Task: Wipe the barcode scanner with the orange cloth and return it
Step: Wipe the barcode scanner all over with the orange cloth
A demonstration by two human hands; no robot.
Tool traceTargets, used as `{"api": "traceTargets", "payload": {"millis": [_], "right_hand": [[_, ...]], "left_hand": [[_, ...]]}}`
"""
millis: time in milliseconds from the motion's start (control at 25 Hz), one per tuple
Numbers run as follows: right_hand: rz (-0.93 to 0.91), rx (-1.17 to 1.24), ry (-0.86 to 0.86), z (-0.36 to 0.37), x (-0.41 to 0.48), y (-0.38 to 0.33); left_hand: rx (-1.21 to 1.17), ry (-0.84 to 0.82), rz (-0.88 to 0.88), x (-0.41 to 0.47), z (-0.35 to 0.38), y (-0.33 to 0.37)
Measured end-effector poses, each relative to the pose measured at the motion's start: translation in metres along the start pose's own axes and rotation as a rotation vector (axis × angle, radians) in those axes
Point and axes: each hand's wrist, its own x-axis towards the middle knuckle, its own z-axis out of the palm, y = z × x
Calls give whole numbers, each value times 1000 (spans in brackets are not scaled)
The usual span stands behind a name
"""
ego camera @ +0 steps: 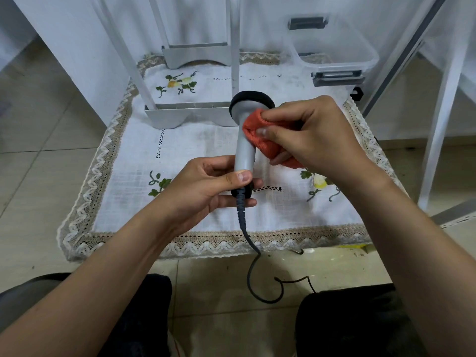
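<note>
Above the middle of the tabletop (144, 212), the left hand (206, 186) grips the lower handle of the grey barcode scanner (246, 140), head pointing away. The right hand (311, 135) pinches the orange cloth (268, 140) against the scanner's neck. Its cable (253, 256) hangs past the near edge.

scanner (246, 148) over the table (180, 215), cloth (268, 145) against its right side, rack (167, 117) behind, bin (334, 47) at back right

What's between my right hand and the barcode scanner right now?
The orange cloth: in the head view, the right hand pinches it bunched against the grey neck of the barcode scanner.
</note>
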Motion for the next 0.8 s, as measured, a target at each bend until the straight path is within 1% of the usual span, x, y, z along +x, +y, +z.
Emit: {"api": "traceTargets", "payload": {"millis": [80,120,240,400,480,600,720,760,800], "right_hand": [[-8,24,76,1,2,2],[0,31,84,1,2,2],[43,23,9,0,1,1],[21,83,70,-3,1,0],[-4,77,42,1,1,0],[19,50,5,5,0,3],[16,19,-128,2,-3,1],[16,4,-142,3,-3,0],[19,1,-117,4,-2,1]], "left_hand": [[5,-5,-2,0,0,1],[5,-6,-1,0,0,1],[1,9,1,0,0,-1],[-10,35,-1,2,0,-1],[-19,35,0,2,0,0],[-21,26,0,2,-1,0],[-7,21,3,1,-2,0],[-4,21,5,0,-2,0],[-6,23,5,0,-1,0]]}}
